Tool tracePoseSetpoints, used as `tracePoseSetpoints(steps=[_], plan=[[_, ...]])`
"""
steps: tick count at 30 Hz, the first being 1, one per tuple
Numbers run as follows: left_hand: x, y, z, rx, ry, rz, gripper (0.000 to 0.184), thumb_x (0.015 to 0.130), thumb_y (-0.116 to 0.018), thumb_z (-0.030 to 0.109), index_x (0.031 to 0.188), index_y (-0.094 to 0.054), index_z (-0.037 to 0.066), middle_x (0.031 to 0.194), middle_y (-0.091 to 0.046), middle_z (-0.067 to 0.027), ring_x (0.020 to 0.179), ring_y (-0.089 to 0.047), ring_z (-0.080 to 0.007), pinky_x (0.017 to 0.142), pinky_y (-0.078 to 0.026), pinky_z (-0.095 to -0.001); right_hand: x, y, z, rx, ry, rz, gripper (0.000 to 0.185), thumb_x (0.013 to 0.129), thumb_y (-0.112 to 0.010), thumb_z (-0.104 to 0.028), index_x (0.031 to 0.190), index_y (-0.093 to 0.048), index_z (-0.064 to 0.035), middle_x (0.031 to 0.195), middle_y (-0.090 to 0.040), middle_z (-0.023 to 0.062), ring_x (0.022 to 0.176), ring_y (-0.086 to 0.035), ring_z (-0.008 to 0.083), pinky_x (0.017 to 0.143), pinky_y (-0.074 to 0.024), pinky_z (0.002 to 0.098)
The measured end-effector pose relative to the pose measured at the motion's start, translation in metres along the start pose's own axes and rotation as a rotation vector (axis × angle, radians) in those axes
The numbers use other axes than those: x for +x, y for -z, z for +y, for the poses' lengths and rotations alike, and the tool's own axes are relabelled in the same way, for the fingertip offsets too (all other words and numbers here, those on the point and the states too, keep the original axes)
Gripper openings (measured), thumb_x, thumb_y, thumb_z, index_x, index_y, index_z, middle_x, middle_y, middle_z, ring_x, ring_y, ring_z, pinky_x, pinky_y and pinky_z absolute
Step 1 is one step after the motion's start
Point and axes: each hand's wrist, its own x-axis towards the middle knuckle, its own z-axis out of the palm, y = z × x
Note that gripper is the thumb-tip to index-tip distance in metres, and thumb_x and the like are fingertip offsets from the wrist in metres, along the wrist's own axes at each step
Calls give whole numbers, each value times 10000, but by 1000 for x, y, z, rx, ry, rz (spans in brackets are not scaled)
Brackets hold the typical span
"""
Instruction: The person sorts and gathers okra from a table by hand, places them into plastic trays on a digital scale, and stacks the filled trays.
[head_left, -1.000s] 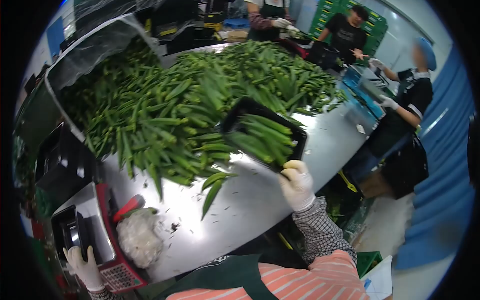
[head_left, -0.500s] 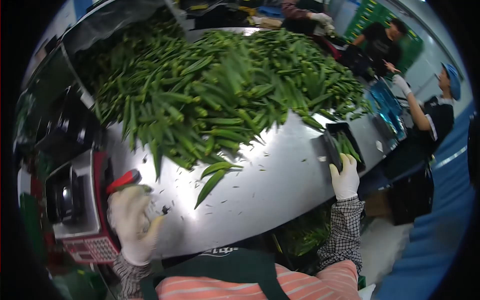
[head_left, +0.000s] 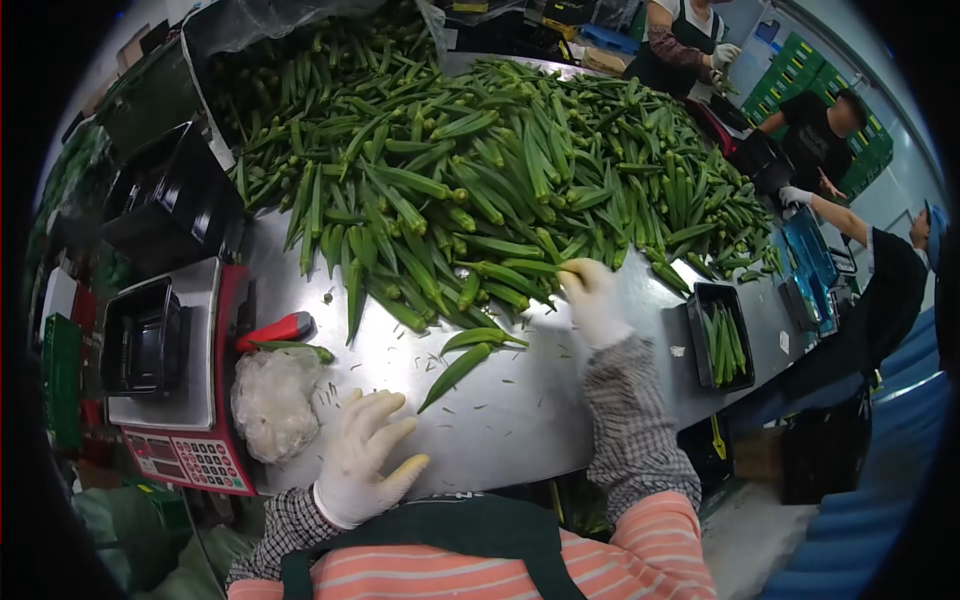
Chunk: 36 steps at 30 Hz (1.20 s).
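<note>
A large heap of green okra [head_left: 480, 170] covers the far half of the metal table. My right hand [head_left: 597, 305], in a white glove, is at the near edge of the heap, its bent fingers closed on the end of an okra [head_left: 528, 266]. My left hand [head_left: 365, 455], also gloved, is over the table's near edge with fingers spread and nothing in it. Beside it lies a crumpled clear plastic bag [head_left: 275, 405]. Two loose okra [head_left: 455, 375] rest between my hands and the heap. On the right, a black tray [head_left: 692, 335] holds several okra.
At left, a red scale [head_left: 205, 455] carries an empty black tray [head_left: 140, 340]. A red-handled tool [head_left: 275, 330] lies next to it, and stacked black trays [head_left: 170, 215] stand behind. Co-workers [head_left: 685, 45] work along the far and right sides. Trimmings dot the metal tabletop [head_left: 510, 420].
My right hand has left the tray on the right and moved left to the heap's edge. My left hand has moved right, away from the plastic bag, and its fingers are spread.
</note>
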Motion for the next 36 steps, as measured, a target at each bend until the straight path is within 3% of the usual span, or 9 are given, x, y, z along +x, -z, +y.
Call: tracePoseSetpoints(steps=[3,9,20,24,27,29,32,35,36], plan=[[6,-7,-2,-87,-23,-36,468,649,-755,183,1059,-561,67,1168,-519,-155,1087,-500,-345,968,-357,-507,-37,83,-21,-29,-170,4,102,830,-611,-80,900,-625,-8,802,-606,77,701,-552,112,641,-443,231],[27,-25,-6,-189,-121,-17,436,654,-749,153,1040,-573,53,1152,-537,-153,1081,-516,-325,961,-378,-466,-125,212,-24,-510,-310,-95,158,726,-673,-18,873,-621,10,843,-586,86,695,-574,165,651,-463,252],[16,-34,6,-404,-77,-17,404,672,-739,90,1039,-578,40,1101,-571,-161,1029,-548,-315,895,-435,-393,-22,-9,-6,-277,83,-260,307,839,-578,-207,1097,-572,-41,980,-611,145,850,-600,319,751,-484,376],[14,-21,2,-371,-16,-4,463,682,-740,128,1092,-561,10,1139,-551,-160,1042,-528,-327,894,-436,-398,-11,8,-24,-81,160,-96,161,846,-568,-127,946,-628,-17,900,-626,147,833,-607,300,733,-490,347],[21,-28,4,-396,39,155,584,679,-744,136,1191,-500,-3,1161,-538,-183,1055,-522,-340,896,-433,-406,-27,43,-73,20,25,-222,91,825,-586,-74,865,-648,-20,827,-625,135,803,-615,266,705,-491,328],[34,-27,8,-295,7,174,638,695,-724,120,1253,-441,-6,1165,-531,-195,1076,-514,-333,904,-424,-400,-40,43,-88,50,356,-380,143,802,-610,-16,943,-637,-15,816,-623,95,698,-609,194,622,-480,291],[36,-36,-1,-141,25,-1,536,743,-675,90,1222,-456,-13,1088,-564,-177,1007,-553,-312,854,-445,-362,-49,25,-124,153,434,-621,166,795,-618,-11,959,-634,-24,829,-618,111,736,-606,219,652,-484,299],[24,-42,-3,-544,368,-9,446,804,-642,115,1188,-466,-25,978,-591,-139,849,-593,-254,760,-468,-317,-17,-4,-103,258,322,-382,197,802,-623,-121,980,-615,-39,942,-600,139,849,-591,284,711,-486,355],[22,-38,-2,-717,543,-59,379,877,-579,155,1192,-462,-21,911,-596,-105,755,-593,-192,696,-474,-284,0,-14,-91,-7,327,-258,204,802,-622,-144,977,-618,-41,959,-594,143,873,-583,294,730,-484,364]])
